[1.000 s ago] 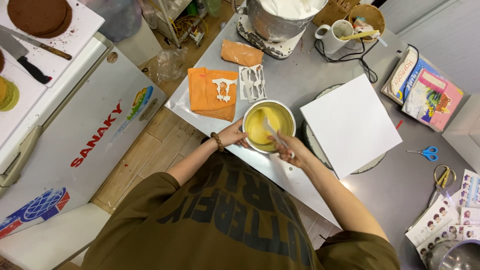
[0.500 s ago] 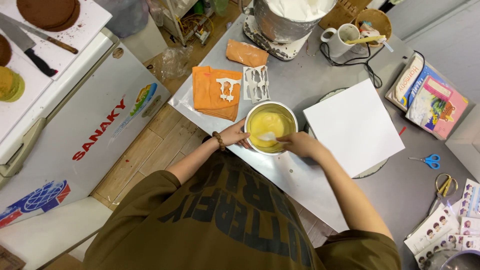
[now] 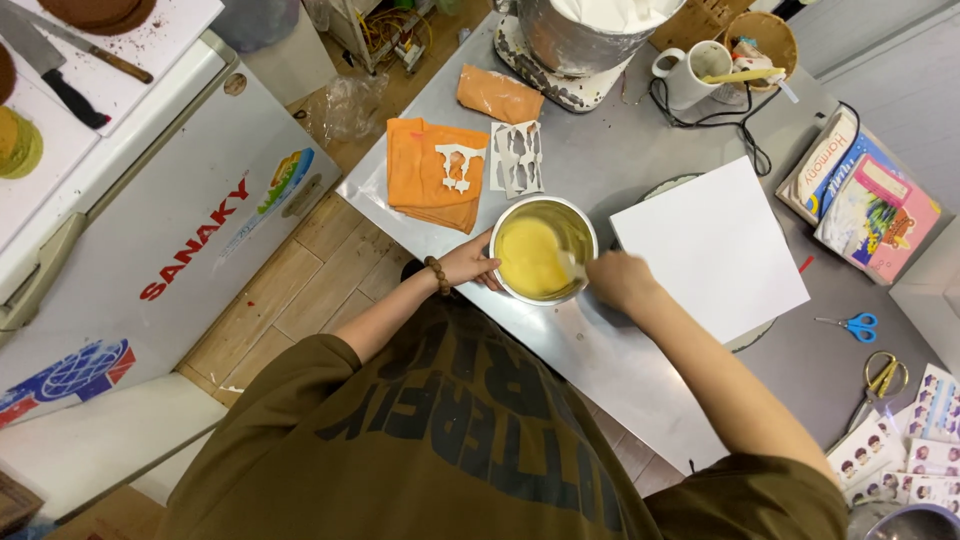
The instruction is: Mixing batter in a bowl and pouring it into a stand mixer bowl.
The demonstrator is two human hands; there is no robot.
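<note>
On the left stands a white chest freezer (image 3: 190,215) with red lettering and a coloured sticker. Next, orange cloths (image 3: 430,175) lie on the steel table (image 3: 610,350). The left hand (image 3: 470,265) clasps the rim of the metal bowl (image 3: 543,250); its yellow mixture looks smooth, well mixed. The right hand (image 3: 620,280), blurred, grips a utensil in it. Further right: white board (image 3: 710,245), colourful packets (image 3: 865,195).

Upright metal bowl (image 3: 543,250) of yellow batter (image 3: 530,260) at table edge.
</note>
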